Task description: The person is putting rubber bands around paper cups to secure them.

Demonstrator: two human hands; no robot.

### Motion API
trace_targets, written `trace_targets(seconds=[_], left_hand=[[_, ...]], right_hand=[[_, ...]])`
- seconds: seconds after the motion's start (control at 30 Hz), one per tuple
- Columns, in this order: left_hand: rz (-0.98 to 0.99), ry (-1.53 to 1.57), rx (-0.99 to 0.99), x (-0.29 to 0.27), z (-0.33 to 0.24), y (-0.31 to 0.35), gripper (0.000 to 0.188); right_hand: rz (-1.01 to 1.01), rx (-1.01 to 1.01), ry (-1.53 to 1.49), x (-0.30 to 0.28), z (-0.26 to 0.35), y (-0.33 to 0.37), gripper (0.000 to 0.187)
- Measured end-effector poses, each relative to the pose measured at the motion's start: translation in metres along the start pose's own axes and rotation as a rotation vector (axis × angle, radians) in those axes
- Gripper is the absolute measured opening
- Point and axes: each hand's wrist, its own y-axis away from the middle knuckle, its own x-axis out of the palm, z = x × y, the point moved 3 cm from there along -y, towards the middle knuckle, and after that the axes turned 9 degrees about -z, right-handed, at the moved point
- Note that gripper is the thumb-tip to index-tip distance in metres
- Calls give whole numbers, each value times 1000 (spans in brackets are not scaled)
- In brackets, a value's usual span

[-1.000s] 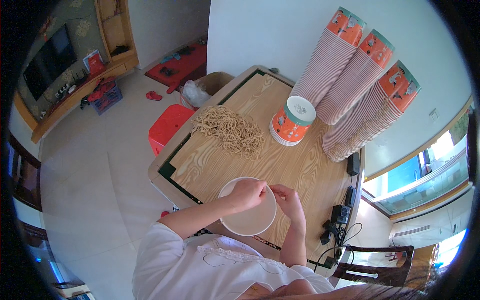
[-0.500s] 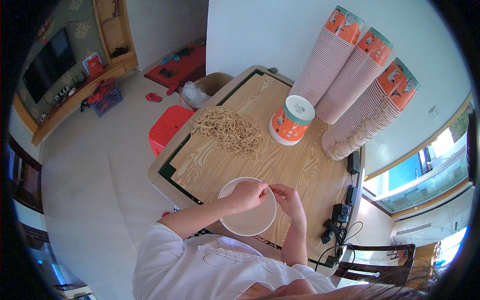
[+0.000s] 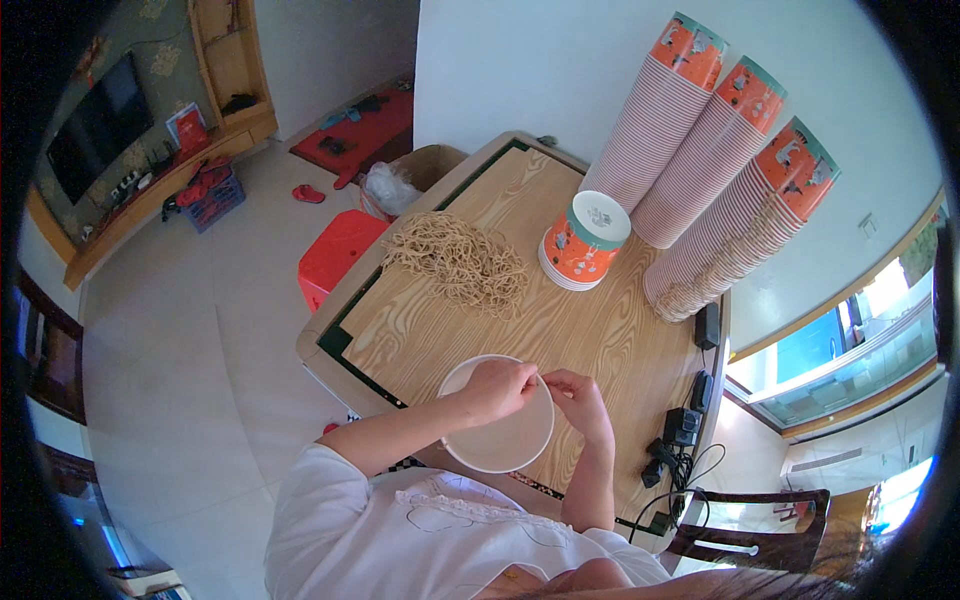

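A white paper bucket (image 3: 490, 447) is at the near edge of the table, its round mouth facing up toward me. My left hand (image 3: 497, 390) reaches over the mouth, fingers closed in a pinch just inside the far right part of the rim. From outside, my right hand (image 3: 580, 402) pinches at that same stretch of rim, its fingertips close to the left ones. Whatever small thing may lie between the left fingers is hidden. Beyond the bucket, a tangled heap of tan cords (image 3: 455, 262) lies on the wooden tabletop (image 3: 420, 350).
Orange and green paper buckets stand upside down in a short stack (image 3: 578, 255). Behind it rise three tall stacks, the right one (image 3: 725, 235) with cords along its side. Black power adapters (image 3: 682, 426) and cables line the right edge. A red stool (image 3: 340, 250) is left of the table.
Hardly anything differs. Both hands stay at the rim, with only a slight shift of the fingers and bucket.
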Motion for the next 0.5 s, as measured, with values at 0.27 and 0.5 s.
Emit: trace_targets(seconds=[0.27, 0.5], left_hand=[[-100, -69, 78, -11, -7, -1, 17], [9, -360, 155, -18, -4, -9, 20]], right_hand=[[-37, -38, 32, 1, 3, 1, 10], [-140, 26, -70, 4, 9, -1, 4]])
